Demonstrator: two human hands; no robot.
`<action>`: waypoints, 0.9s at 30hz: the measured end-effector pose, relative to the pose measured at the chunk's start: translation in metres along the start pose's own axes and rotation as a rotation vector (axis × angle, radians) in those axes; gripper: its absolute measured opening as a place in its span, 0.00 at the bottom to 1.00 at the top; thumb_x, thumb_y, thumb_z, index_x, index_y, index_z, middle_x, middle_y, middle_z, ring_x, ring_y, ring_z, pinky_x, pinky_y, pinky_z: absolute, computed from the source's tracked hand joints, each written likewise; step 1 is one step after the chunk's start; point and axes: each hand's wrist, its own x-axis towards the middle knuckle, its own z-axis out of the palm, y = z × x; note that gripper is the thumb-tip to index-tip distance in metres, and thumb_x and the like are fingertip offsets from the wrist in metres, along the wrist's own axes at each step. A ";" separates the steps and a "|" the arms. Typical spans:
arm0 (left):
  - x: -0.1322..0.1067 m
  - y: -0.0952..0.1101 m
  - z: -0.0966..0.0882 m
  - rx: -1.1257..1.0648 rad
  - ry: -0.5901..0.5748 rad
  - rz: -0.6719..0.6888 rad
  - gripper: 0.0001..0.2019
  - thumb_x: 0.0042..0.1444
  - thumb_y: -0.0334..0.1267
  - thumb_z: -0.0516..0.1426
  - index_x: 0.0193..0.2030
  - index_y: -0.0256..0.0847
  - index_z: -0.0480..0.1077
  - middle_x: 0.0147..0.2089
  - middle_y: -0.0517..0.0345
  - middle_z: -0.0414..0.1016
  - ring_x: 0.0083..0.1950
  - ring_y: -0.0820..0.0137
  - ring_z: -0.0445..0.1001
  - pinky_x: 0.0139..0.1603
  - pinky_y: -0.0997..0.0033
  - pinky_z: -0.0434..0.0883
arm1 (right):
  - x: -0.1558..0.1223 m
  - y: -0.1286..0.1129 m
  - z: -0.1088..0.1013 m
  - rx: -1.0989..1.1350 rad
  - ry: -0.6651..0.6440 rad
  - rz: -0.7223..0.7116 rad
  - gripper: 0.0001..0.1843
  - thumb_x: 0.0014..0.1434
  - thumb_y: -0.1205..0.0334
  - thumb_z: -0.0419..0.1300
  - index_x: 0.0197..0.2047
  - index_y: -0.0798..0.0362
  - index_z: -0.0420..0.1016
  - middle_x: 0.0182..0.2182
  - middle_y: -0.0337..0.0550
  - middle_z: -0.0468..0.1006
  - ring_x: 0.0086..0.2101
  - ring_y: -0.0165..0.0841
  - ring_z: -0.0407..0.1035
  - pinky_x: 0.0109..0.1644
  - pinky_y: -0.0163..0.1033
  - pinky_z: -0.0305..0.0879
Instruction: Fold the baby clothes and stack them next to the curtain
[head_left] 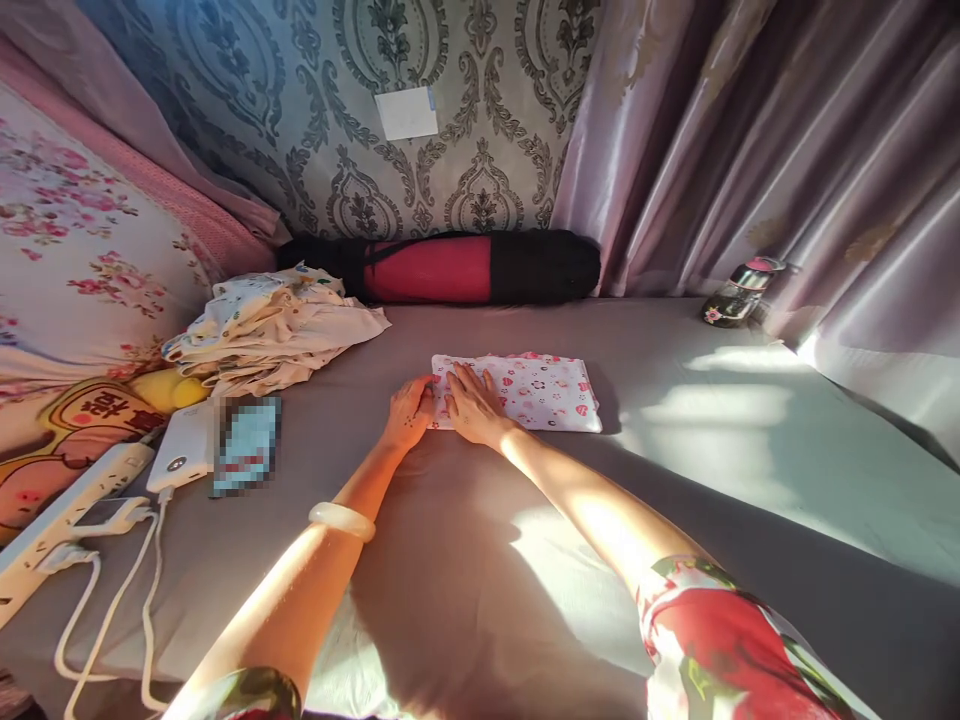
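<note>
A folded white cloth (546, 393) printed with pink and red hearts and flowers lies flat on the grey sheet in front of me. My left hand (411, 412) is at its left edge, fingers curled closed against that edge; the fingertips are partly hidden. Just beside it, my right hand (474, 405) rests palm down on the cloth's left part, its fingers stretched out and spread. The top layer of the fold sits slightly uneven along the far edge.
A crumpled heap of pale patterned cloth (277, 325) lies at the back left. A power strip (75, 520), a white power bank (182, 450) with cables and a blurred blue packet (247, 445) are at left. Behind lie a red-black roll (435, 268) and a bottle (739, 293).
</note>
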 end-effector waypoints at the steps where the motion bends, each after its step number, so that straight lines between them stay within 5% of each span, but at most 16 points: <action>1: -0.001 0.002 0.000 0.030 -0.023 0.029 0.20 0.65 0.35 0.45 0.59 0.42 0.68 0.61 0.48 0.73 0.63 0.59 0.69 0.65 0.50 0.64 | -0.004 0.007 -0.005 -0.014 -0.002 0.011 0.29 0.70 0.59 0.41 0.70 0.60 0.58 0.71 0.54 0.52 0.70 0.44 0.44 0.72 0.58 0.40; 11: -0.009 0.015 0.002 0.247 -0.255 0.221 0.25 0.69 0.46 0.43 0.69 0.44 0.60 0.73 0.49 0.58 0.73 0.60 0.56 0.71 0.51 0.54 | -0.030 0.039 -0.018 -0.079 -0.104 0.166 0.31 0.71 0.54 0.41 0.72 0.57 0.54 0.72 0.52 0.49 0.70 0.43 0.43 0.72 0.56 0.35; 20: -0.008 0.017 -0.001 0.268 -0.312 0.200 0.27 0.68 0.48 0.45 0.70 0.42 0.58 0.74 0.48 0.55 0.74 0.58 0.53 0.72 0.48 0.52 | -0.028 0.042 -0.022 -0.025 -0.148 0.172 0.31 0.71 0.55 0.41 0.73 0.57 0.53 0.73 0.51 0.47 0.71 0.42 0.41 0.72 0.56 0.36; 27: -0.008 0.018 0.000 0.281 -0.304 0.212 0.26 0.68 0.48 0.45 0.70 0.46 0.58 0.74 0.51 0.55 0.74 0.59 0.54 0.73 0.51 0.53 | -0.044 0.075 -0.039 -0.090 -0.060 0.282 0.31 0.71 0.56 0.41 0.72 0.60 0.53 0.73 0.54 0.46 0.71 0.43 0.40 0.73 0.58 0.35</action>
